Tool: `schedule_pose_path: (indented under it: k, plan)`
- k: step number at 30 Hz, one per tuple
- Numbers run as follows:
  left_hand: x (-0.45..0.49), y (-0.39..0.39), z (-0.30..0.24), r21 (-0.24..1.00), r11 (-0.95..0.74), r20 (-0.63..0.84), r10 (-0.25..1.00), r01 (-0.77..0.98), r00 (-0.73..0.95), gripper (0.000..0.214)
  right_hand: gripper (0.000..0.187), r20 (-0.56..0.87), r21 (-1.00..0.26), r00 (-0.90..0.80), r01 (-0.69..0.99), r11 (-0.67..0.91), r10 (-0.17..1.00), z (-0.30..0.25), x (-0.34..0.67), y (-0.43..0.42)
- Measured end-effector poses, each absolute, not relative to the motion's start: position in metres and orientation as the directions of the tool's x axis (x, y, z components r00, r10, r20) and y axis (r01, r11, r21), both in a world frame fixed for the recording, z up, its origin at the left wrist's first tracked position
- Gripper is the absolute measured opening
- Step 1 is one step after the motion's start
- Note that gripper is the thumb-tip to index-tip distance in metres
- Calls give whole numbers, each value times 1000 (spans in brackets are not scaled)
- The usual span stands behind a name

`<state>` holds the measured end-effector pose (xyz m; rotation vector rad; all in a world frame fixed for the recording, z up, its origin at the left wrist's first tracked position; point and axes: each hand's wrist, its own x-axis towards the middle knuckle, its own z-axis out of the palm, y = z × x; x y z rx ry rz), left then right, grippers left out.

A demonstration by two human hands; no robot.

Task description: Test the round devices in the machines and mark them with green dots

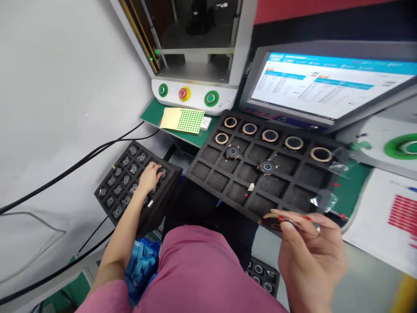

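Note:
My left hand (150,177) reaches down over the black foam tray (177,170) at the left. Its fingers are closed at the edge of a small dark round watch part (163,174) in one compartment. My right hand (309,248) grips a gold-rimmed watch case (273,221) between thumb and fingers, just off the front edge of the larger foam tray (200,187). A small red piece (281,218) shows at the case. In the larger tray, several gold-rimmed cases fill the back compartments, while two watches lie with their backs up, one of them this watch (267,167).
A machine panel (195,93) with green and red buttons stands behind, beside a lit monitor (325,87). Green dot stickers (190,120) lie on the bench. Clear film (325,200) rests at the tray's right edge. Black cables (81,158) cross the left side; a red-sticker sheet (404,217) lies right.

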<state>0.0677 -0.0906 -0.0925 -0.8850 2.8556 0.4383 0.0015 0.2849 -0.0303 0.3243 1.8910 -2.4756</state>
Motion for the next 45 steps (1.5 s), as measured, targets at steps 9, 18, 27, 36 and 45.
schedule_pose_path:
  k: [9,18,27,36,45]
  plan:
    - [50,-115,-93,325,802,-271,-428,-501,-862,9,37,-177,-953,-961,114,-280,211,-42,5,299]
    - [55,-119,-84,569,560,-306,-535,-602,-787,23,39,-189,-948,-954,115,-298,234,-46,5,302]
    - [-14,-69,-67,826,343,-285,-430,-447,-856,35,41,-210,-946,-948,136,-293,240,-43,8,300]
    - [-113,-22,-93,801,382,-282,-438,-461,-854,30,38,-178,-951,-955,105,-291,237,-39,15,301]
    - [-124,-34,-103,661,499,-319,-489,-560,-812,35,46,-239,-933,-934,146,-328,265,-40,-5,311]
